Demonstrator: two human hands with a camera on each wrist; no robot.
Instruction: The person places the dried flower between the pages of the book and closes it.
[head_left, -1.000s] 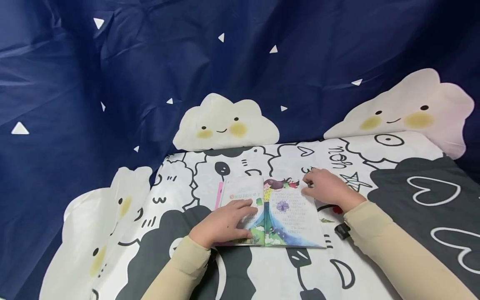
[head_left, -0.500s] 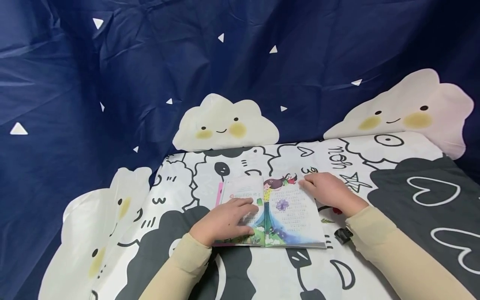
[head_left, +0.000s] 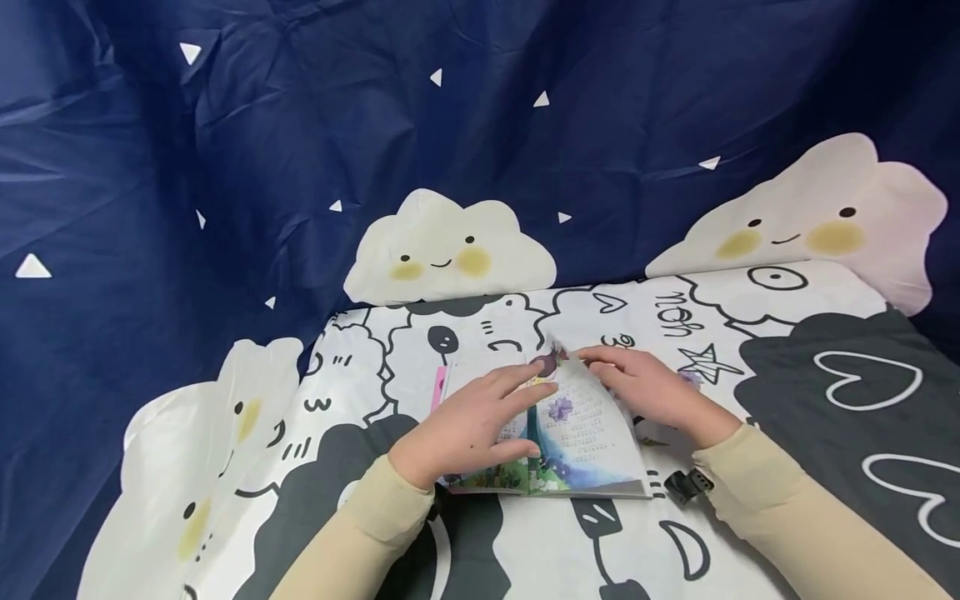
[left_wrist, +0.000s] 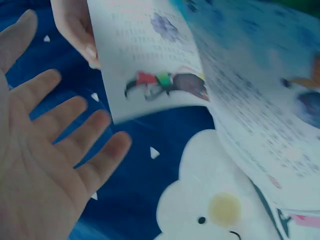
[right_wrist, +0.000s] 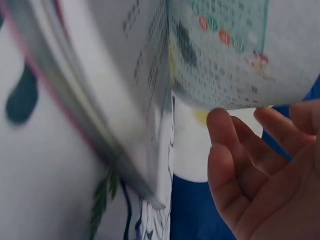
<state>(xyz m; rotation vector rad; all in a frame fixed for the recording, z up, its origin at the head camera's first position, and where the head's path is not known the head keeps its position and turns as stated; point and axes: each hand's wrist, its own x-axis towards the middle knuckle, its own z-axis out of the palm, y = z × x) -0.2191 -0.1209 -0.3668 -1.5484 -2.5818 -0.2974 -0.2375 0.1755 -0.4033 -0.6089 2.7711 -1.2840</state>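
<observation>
A picture book (head_left: 573, 425) lies spread open on a printed cloth, its right-hand leaf bending upward. My left hand (head_left: 480, 425) is over the left page, fingers spread and pointing toward the book's middle. In the left wrist view that hand (left_wrist: 55, 155) holds nothing. My right hand (head_left: 652, 387) is at the outer edge of the raised leaf. Seen from the right wrist, its loosely bent fingers (right_wrist: 221, 127) touch the underside of the leaf (right_wrist: 225, 65) near its edge, with no thumb visible across the other face. The left page is partly hidden by my left hand.
The black and white printed cloth (head_left: 525, 550) covers the surface under the book. A dark blue curtain (head_left: 300, 125) with white triangles hangs behind it. Cloud shapes with faces (head_left: 450, 250) stand along the back and left edges.
My right hand has moved left from the upper right corner, and the right leaf has lifted and bent up. My left hand has slid right and upward across the left page.
</observation>
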